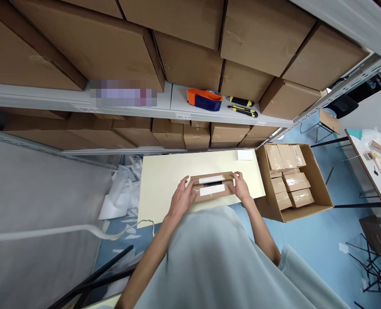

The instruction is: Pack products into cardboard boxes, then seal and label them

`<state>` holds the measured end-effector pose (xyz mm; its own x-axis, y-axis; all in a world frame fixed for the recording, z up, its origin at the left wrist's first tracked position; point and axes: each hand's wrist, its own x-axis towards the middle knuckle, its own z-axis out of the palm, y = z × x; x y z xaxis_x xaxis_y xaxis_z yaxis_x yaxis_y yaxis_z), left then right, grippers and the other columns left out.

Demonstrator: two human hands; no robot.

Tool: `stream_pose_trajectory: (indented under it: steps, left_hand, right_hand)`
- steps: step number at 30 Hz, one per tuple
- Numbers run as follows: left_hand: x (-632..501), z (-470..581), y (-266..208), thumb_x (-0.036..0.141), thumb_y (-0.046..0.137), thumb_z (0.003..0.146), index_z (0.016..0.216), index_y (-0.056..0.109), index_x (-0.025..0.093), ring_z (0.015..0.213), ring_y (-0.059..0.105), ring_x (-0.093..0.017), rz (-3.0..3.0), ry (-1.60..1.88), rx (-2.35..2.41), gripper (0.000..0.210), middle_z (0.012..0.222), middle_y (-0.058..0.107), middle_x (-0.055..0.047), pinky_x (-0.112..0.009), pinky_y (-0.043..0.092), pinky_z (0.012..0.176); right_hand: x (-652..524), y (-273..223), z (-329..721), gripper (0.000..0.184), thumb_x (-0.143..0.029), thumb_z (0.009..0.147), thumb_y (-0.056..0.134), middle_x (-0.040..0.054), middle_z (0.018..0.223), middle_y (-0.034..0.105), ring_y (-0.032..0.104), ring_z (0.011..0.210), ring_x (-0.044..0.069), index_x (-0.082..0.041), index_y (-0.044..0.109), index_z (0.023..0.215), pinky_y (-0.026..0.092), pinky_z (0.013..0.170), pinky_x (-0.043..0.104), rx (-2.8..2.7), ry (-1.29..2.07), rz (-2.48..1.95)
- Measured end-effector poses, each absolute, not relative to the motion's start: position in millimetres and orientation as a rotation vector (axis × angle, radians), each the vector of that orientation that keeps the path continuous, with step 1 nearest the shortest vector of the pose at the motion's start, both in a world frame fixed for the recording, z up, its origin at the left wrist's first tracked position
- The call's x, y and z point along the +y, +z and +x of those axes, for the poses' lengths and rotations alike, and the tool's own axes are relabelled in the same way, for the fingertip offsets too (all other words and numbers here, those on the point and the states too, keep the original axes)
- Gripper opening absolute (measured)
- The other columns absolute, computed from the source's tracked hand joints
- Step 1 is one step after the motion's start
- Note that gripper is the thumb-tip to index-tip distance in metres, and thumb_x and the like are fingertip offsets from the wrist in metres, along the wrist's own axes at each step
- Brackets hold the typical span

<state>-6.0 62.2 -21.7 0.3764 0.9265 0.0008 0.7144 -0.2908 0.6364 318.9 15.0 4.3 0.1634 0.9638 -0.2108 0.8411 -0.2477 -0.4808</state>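
A small brown cardboard box (195, 187) lies on the pale yellow tabletop (164, 171) in front of my body. Two white strips run along its upper side, with a dark patch between them. My left hand (181, 195) grips the box's left end, thumb and fingers bent around it. At the opposite end, my right hand (240, 188) holds on in the same way. What the dark patch is, I cannot make out. Behind the box, near the table's far right corner, sits a small stack of white labels or paper (244, 155).
A large open carton (321, 189) with several taped boxes stands at the right. Shelving (139, 112) full of cartons rises ahead, carrying an orange-and-blue tape dispenser (204, 99) and yellow-black utility knives (242, 111). Crumpled white paper (122, 191) lies left; a white cord (94, 231) hangs there.
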Motion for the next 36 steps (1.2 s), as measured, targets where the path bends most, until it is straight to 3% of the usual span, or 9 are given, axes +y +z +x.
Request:
stream_pose_trajectory:
  steps: [2, 6, 10, 13, 26, 32, 34, 36]
  left_hand:
    - [56.6, -8.9, -28.3, 0.04, 0.062, 0.104, 0.14, 0.072, 0.028, 0.135, 0.068, -0.035, 2.028, 0.49, 1.41, 0.039, 0.157, 0.062, -0.014, -0.051, 0.06, 0.113]
    - [55.5, -5.5, -38.6, 0.05, 0.055, 0.107, 0.134, 0.076, 0.027, 0.122, 0.073, -0.029, 1.805, 0.557, 1.435, 0.042, 0.139, 0.071, -0.011, -0.043, 0.06, 0.11]
    - [69.1, 4.6, -43.0, 0.046, 0.062, 0.099, 0.125, 0.078, 0.027, 0.098, 0.075, -0.025, 1.568, 0.624, 1.496, 0.036, 0.13, 0.071, -0.01, -0.042, 0.063, 0.098]
    - [78.5, 9.0, -47.2, 0.043, 0.069, 0.092, 0.116, 0.079, 0.028, 0.092, 0.074, -0.024, 1.477, 0.622, 1.542, 0.03, 0.126, 0.071, -0.009, -0.041, 0.063, 0.091]
    - [77.3, 13.8, -72.7, 0.045, 0.07, 0.084, 0.11, 0.078, 0.025, 0.095, 0.069, -0.023, 1.345, 0.74, 1.491, 0.034, 0.126, 0.071, -0.011, -0.044, 0.063, 0.101]
    - [79.6, 12.5, -75.6, 0.045, 0.071, 0.084, 0.11, 0.078, 0.025, 0.097, 0.069, -0.023, 1.325, 0.743, 1.465, 0.034, 0.127, 0.072, -0.011, -0.045, 0.062, 0.105]
    - [79.4, 13.3, -73.7, 0.044, 0.07, 0.085, 0.11, 0.077, 0.025, 0.102, 0.07, -0.025, 1.329, 0.749, 1.455, 0.032, 0.127, 0.073, -0.011, -0.046, 0.061, 0.107]
    - [78.9, 14.4, -70.8, 0.042, 0.07, 0.087, 0.109, 0.077, 0.026, 0.107, 0.07, -0.026, 1.327, 0.745, 1.449, 0.028, 0.127, 0.074, -0.01, -0.047, 0.061, 0.108]
  right_hand:
    - [5.8, -1.9, 320.2, 0.038, -0.036, 0.106, 0.068, 0.0157, 0.154, 0.054, 0.075, 0.113, 0.027, -0.026, 0.066, 0.142, 0.065, 0.097, 0.042, -1.703, 0.749, -2.162]
    - [0.3, -17.6, 319.7, 0.038, -0.045, 0.111, 0.057, 0.0135, 0.145, 0.065, 0.073, 0.119, 0.025, -0.025, 0.067, 0.141, 0.062, 0.103, 0.039, -1.524, 0.885, -2.03]
    - [11.3, -27.6, 313.8, 0.039, -0.042, 0.11, 0.051, 0.0136, 0.141, 0.071, 0.071, 0.12, 0.025, -0.022, 0.065, 0.14, 0.059, 0.105, 0.039, -1.384, 0.909, -2.014]
    - [16.3, -31.5, 307.6, 0.039, -0.041, 0.11, 0.05, 0.014, 0.141, 0.072, 0.069, 0.124, 0.026, -0.021, 0.064, 0.141, 0.056, 0.11, 0.039, -1.334, 0.873, -2.013]
    - [6.1, -55.4, 291.1, 0.046, -0.045, 0.113, 0.039, 0.0182, 0.145, 0.068, 0.062, 0.14, 0.026, -0.018, 0.061, 0.143, 0.051, 0.119, 0.042, -1.259, 0.697, -2.048]
    - [4.4, -49.1, 289.4, 0.043, -0.039, 0.112, 0.041, 0.0192, 0.144, 0.069, 0.064, 0.138, 0.028, -0.017, 0.062, 0.142, 0.052, 0.12, 0.047, -1.281, 0.659, -2.078]
    - [4.1, -43.1, 286.9, 0.042, -0.036, 0.113, 0.04, 0.0216, 0.152, 0.064, 0.061, 0.143, 0.03, -0.017, 0.063, 0.142, 0.051, 0.12, 0.049, -1.353, 0.589, -2.131]
    - [6.4, -37.1, 279.1, 0.038, -0.037, 0.112, 0.044, 0.0255, 0.166, 0.051, 0.05, 0.156, 0.034, -0.017, 0.065, 0.138, 0.048, 0.123, 0.057, -1.437, 0.446, -2.205]
